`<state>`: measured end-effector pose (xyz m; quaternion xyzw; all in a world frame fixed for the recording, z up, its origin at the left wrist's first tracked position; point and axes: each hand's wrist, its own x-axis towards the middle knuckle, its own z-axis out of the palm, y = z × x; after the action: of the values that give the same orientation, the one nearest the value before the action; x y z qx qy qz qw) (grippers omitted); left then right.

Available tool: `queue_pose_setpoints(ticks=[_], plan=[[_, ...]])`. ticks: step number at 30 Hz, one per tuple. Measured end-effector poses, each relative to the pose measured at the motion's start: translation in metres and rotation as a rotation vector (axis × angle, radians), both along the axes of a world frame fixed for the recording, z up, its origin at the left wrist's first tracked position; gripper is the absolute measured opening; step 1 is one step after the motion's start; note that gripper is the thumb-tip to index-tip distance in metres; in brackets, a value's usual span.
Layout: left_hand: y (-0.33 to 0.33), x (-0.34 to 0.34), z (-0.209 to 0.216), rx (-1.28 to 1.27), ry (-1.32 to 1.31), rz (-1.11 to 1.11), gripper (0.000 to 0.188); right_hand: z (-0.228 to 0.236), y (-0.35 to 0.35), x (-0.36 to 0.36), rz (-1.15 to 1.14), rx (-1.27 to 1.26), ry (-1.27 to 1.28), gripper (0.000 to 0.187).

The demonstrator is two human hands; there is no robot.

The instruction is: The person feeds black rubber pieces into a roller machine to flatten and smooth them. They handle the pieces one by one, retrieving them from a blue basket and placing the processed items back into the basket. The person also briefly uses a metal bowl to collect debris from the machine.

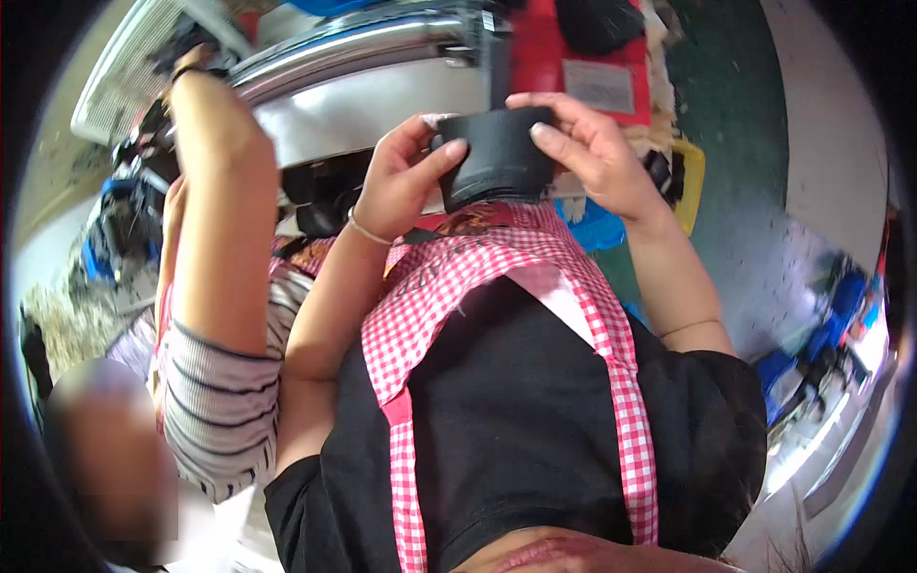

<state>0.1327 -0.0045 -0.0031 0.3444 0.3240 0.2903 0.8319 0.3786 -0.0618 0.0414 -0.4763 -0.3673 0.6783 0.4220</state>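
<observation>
In front of my chest, near the machine's edge, I hold up a black curved piece of stiff-looking material (pixel 501 151); its exact kind is unclear. My left hand (pixel 406 177) grips its left end, with the thumb pressed on the near face. At the opposite end my right hand (pixel 597 158) pinches the upper edge, thumb in front and fingers behind. The piece stands roughly upright, bowed between both hands, and hides part of what lies behind it.
A machine with long shiny metal rollers (pixel 349 59) spans the far side above a white panel (pixel 382 110). On the left, a co-worker's bare arm (pixel 224 210) reaches toward a white plastic basket (pixel 115 86). Black pieces (pixel 597 24) rest on a red surface (pixel 535 57); a yellow crate (pixel 690 181) is right.
</observation>
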Motion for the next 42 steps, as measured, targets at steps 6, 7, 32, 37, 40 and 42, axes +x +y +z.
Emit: queue_pose_setpoints(ticks=[6, 7, 32, 37, 40, 42], plan=[[0.017, -0.021, 0.057, -0.215, -0.217, 0.246, 0.029, 0.056, 0.083, -0.026, 0.294, 0.228, -0.528, 0.034], [0.015, -0.028, 0.061, -0.179, -0.215, 0.257, 0.030, 0.058, 0.093, -0.030, 0.315, 0.351, -0.627, 0.034], [0.034, -0.087, 0.000, 0.304, 0.917, 0.088, 0.026, -0.076, 0.312, -0.062, 0.855, 0.038, -0.351, 0.033], [0.051, -0.090, 0.021, 0.184, 0.542, 0.210, 0.026, -0.108, 0.333, -0.052, 0.906, -0.035, -0.314, 0.029], [0.029, -0.094, 0.014, 0.151, 0.548, 0.134, 0.026, -0.064, 0.304, -0.054, 0.744, -0.326, -0.307, 0.031], [0.043, -0.088, 0.015, 0.262, 0.739, 0.051, 0.025, -0.046, 0.299, -0.056, 0.755, -0.278, -0.351, 0.033]])
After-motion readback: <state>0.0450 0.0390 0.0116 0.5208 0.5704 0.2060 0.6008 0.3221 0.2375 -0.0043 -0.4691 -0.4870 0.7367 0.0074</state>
